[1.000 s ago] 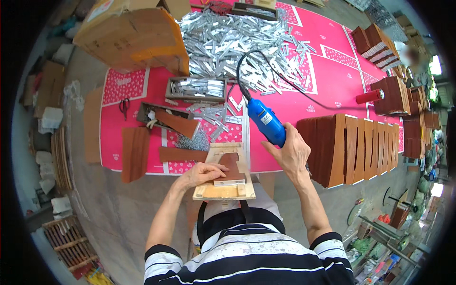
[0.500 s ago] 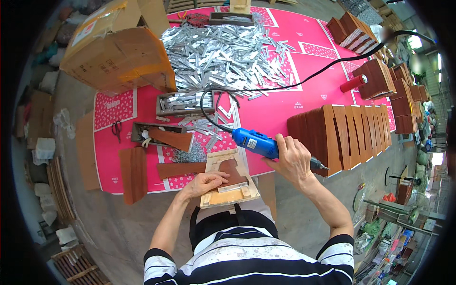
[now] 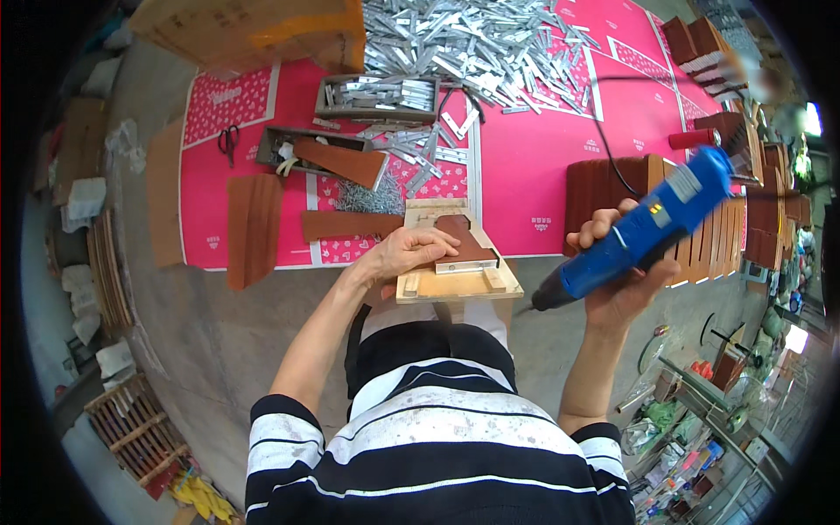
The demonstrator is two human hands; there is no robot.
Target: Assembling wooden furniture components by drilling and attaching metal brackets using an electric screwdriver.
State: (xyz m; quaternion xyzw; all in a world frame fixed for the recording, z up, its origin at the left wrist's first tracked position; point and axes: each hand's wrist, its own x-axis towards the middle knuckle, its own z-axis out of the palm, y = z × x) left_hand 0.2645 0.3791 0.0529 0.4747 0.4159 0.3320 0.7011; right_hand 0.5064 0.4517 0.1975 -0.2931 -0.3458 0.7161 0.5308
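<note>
My right hand [image 3: 616,299] is wrapped round a blue electric screwdriver [image 3: 647,229], raised to the right with its dark tip slanting down and left. The tip points toward a small wooden jig [image 3: 451,285] but stays apart from it. In the jig lies a reddish-brown wooden piece [image 3: 454,229] with a pale metal strip [image 3: 466,266] along its near edge. My left hand [image 3: 409,254] presses its fingers on the brown piece and holds it in the jig, its thumb at the jig's left side.
A pink-covered table carries a heap of metal plates [image 3: 472,52], a box of plates [image 3: 376,98], a box [image 3: 297,150] with a brown board across it, and screws [image 3: 369,197]. Scissors [image 3: 228,144] lie left. Stacked brown boards [image 3: 604,197] stand right; a cardboard box [image 3: 254,35] is far left.
My right hand has turned the screwdriver from pointing rightward to pointing down-left, and lifted it closer to me. The left hand stays on the brown piece. The whole view has shifted.
</note>
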